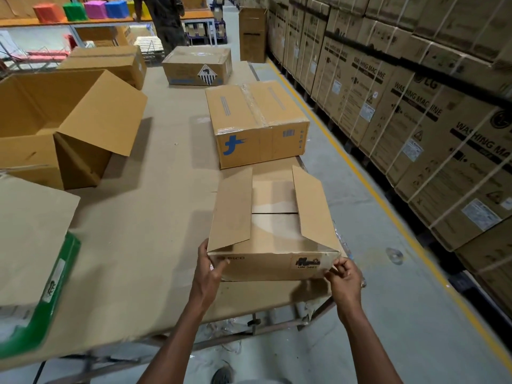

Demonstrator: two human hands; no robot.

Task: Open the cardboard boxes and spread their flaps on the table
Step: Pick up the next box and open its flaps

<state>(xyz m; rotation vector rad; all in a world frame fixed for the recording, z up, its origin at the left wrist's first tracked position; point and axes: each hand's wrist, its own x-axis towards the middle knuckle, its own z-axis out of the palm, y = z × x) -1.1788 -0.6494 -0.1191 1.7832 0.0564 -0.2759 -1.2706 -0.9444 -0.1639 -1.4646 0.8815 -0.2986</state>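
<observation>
Fingers (221,266) of my left hand (207,270) gripping the open box (273,239) at its near left corner, right hand (345,275) pinching its near right corner, box on the surface (155,217) edge, flaps raised

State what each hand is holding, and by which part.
Left hand grips the near-left corner of the opened box; right hand pinches its near-right corner.
</observation>
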